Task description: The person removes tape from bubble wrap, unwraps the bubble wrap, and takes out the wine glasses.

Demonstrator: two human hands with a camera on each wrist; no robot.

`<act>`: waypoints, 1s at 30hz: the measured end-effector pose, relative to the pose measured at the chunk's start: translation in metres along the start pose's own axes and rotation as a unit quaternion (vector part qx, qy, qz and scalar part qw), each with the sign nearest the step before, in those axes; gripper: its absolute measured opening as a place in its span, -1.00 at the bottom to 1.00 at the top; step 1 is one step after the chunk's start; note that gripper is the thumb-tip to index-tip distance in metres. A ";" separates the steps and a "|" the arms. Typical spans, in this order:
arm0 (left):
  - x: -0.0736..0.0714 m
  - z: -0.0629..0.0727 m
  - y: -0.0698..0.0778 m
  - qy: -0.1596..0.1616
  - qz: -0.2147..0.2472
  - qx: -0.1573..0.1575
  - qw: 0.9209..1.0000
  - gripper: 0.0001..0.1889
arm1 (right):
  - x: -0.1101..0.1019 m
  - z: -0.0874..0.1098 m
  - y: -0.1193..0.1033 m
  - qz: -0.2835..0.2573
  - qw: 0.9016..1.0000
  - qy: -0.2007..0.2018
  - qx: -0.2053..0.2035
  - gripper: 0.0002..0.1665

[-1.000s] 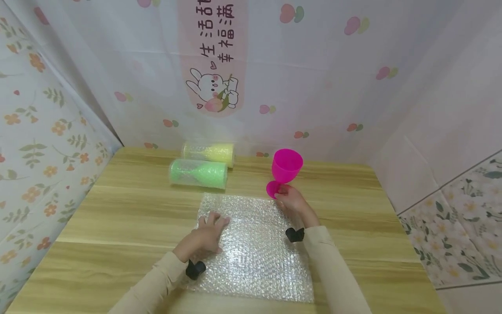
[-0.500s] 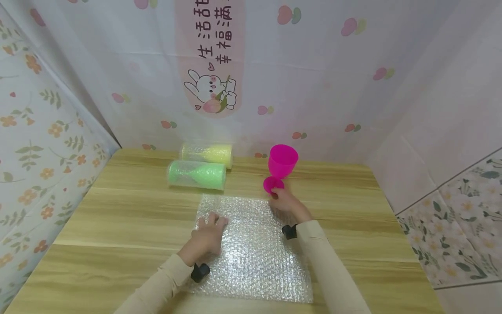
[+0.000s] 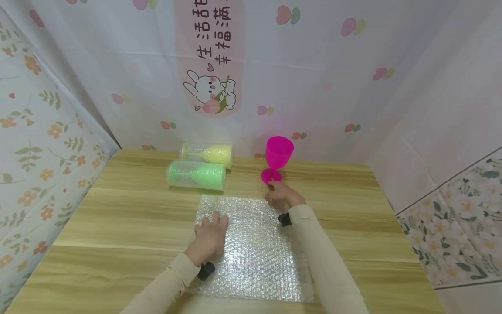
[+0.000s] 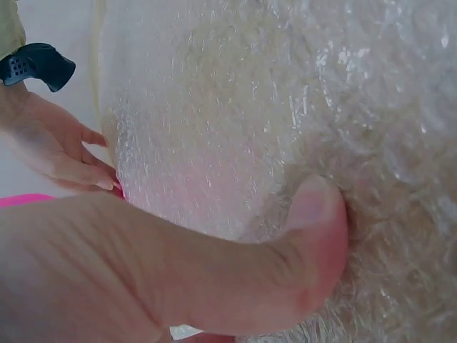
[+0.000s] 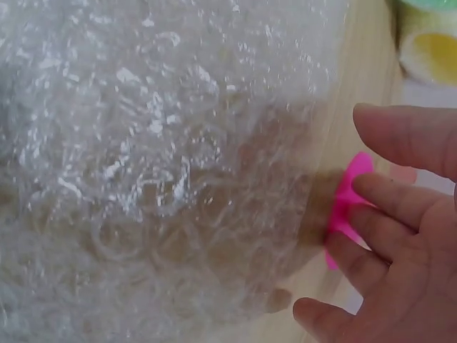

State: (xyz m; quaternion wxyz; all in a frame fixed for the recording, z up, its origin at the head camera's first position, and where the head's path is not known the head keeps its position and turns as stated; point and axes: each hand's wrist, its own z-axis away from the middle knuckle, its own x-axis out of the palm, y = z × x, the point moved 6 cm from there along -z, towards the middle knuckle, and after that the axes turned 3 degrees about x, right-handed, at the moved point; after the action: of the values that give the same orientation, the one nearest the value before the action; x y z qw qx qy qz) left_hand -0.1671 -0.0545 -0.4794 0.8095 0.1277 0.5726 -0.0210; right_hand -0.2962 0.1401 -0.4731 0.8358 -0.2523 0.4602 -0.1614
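A bright pink plastic goblet [image 3: 279, 152] stands upright near the back of the table. At its round foot [image 5: 344, 207] is my right hand [image 3: 283, 193], fingers extended against it and thumb held apart in the right wrist view. A flat sheet of clear bubble wrap [image 3: 262, 248] lies in front of the goblet. My left hand [image 3: 211, 235] rests on the left part of that sheet with its fingers spread. In the left wrist view, the left thumb [image 4: 314, 243] presses on the bubbles.
Left of the goblet, two bubble-wrapped rolls lie side by side, one green [image 3: 198, 175] and one yellow [image 3: 208, 153]. A patterned curtain [image 3: 329, 87] hangs behind the wooden table [image 3: 117, 218]. Floral panels flank both sides.
The goblet has slid back toward the curtain, with my right hand following at its foot. My left hand stays on the bubble wrap, shifting only slightly.
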 end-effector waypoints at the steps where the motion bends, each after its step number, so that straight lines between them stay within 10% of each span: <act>1: 0.000 0.000 -0.001 0.000 0.010 0.004 1.000 -0.34 | 0.000 0.000 0.000 0.000 1.000 -0.004 -0.004 -0.17; 12: -0.006 0.003 -0.014 -0.061 0.149 0.068 0.985 -0.18 | 0.001 0.002 0.002 0.009 0.999 -0.038 -0.026 -0.09; 30: -0.010 0.001 -0.010 0.027 0.066 0.032 0.997 -0.21 | 0.022 0.062 0.020 0.090 0.993 -0.040 -0.067 -0.26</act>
State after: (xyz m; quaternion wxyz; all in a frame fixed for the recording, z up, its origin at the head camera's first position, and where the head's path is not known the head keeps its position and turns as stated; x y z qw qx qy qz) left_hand -0.1719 -0.0654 -0.4716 0.7887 0.1912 0.5840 0.0175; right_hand -0.2316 0.1619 -0.4718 0.8456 -0.2716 0.4574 -0.0442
